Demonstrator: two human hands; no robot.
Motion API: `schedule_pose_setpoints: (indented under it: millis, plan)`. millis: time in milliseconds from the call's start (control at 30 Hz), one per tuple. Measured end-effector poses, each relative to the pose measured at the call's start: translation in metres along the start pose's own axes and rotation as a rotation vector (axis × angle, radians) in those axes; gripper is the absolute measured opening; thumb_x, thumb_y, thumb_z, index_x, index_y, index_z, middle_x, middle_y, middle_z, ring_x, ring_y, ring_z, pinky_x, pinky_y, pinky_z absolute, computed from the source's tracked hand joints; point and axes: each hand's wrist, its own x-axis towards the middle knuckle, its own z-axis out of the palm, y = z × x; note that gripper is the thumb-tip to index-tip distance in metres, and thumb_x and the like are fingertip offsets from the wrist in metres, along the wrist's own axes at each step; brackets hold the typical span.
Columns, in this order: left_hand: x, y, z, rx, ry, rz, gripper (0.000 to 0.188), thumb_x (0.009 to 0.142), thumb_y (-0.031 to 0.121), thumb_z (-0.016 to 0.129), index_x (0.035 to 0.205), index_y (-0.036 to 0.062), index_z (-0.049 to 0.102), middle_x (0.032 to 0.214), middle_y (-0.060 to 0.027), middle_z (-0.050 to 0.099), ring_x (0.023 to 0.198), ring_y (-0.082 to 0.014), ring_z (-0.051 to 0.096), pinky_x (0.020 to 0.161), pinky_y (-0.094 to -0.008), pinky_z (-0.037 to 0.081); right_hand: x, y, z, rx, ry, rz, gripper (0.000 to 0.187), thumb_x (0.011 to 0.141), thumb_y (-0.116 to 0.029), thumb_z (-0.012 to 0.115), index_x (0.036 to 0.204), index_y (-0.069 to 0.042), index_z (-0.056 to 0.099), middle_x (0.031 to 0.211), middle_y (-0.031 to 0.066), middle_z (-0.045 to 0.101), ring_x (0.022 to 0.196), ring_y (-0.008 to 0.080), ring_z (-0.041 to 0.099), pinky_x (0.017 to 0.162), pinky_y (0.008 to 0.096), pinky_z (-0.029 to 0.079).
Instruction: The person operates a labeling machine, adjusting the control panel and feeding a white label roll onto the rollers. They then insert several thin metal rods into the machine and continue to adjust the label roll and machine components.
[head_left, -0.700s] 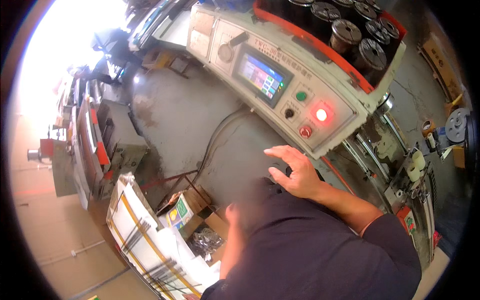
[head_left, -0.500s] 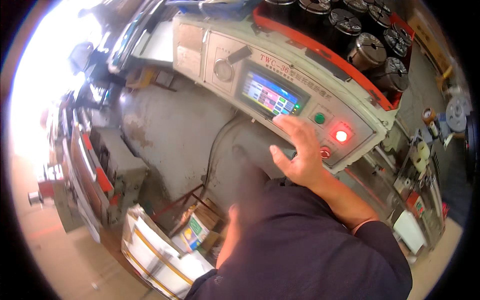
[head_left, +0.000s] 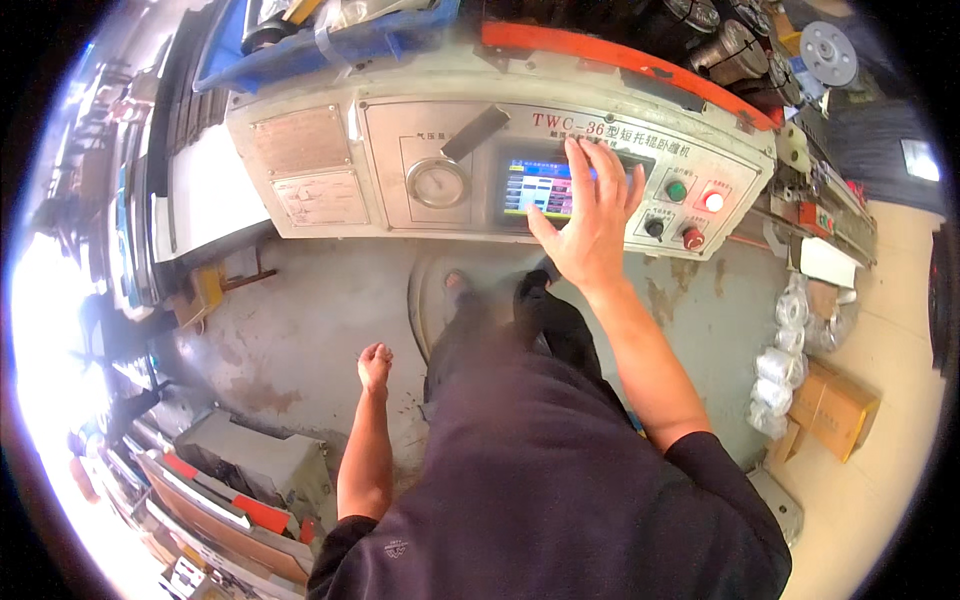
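Observation:
My right hand (head_left: 592,222) is raised over the touch screen (head_left: 535,192) of a pale control panel (head_left: 392,130), fingers spread and holding nothing. Part of the screen is hidden behind it; whether a fingertip touches the glass I cannot tell. Right of the screen sit a green button (head_left: 676,191), a lit red lamp (head_left: 713,201), a black knob (head_left: 654,227) and a red push button (head_left: 693,237). A round pressure gauge (head_left: 437,183) is on the panel's left. My left hand (head_left: 375,367) hangs low over the floor, fingers curled together; anything inside is too small to make out.
Above the panel, a blue bin (head_left: 365,42) and a red-edged tray (head_left: 610,58) with metal cylinders (head_left: 727,50) stand on the machine. Plastic-wrapped rolls (head_left: 776,380) and a cardboard box (head_left: 835,408) lie at right. A grey metal housing (head_left: 255,452) is at lower left.
The view has turned, so the panel now lies nearly level across the top. My right hand has gone from the screen's lower edge to in front of it. My left hand has come into clear sight.

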Motion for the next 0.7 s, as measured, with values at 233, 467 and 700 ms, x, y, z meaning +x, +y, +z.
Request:
schedule_pose_setpoints:
  millis: [233,467,700]
  plan:
    - [0.013,0.014,0.023,0.068,-0.107,-0.072,0.037,0.101,0.019,0.063,0.126,-0.0065,0.057,0.094,-0.0077,0.066,0.078,-0.0126,0.062,0.063,-0.0233,0.048,-0.001,-0.005,0.006,-0.085,0.033,0.021,0.083,0.069,-0.031,0.085,0.143,-0.014,0.052,0.141,0.0057,0.049,0.137,0.0283,0.044,0.12,0.0619,0.017]
    - [0.013,0.007,0.028,0.261,-0.228,-0.108,0.041,0.101,0.025,0.064,0.128,-0.0052,0.06,0.103,-0.0096,0.07,0.085,-0.0163,0.065,0.073,-0.0289,0.053,-0.004,-0.005,0.006,-0.07,0.027,0.029,0.083,0.074,-0.028,0.082,0.147,-0.011,0.048,0.148,0.008,0.045,0.142,0.0294,0.04,0.12,0.0619,0.014]
    - [0.025,0.017,0.012,0.216,-0.167,-0.12,0.039,0.099,0.025,0.065,0.126,-0.0024,0.062,0.099,-0.0074,0.07,0.085,-0.0148,0.066,0.071,-0.0279,0.052,-0.016,0.007,-0.006,-0.095,-0.074,0.053,0.088,0.077,-0.028,0.081,0.152,-0.008,0.041,0.156,0.0102,0.039,0.148,0.0336,0.031,0.12,0.0629,0.013]
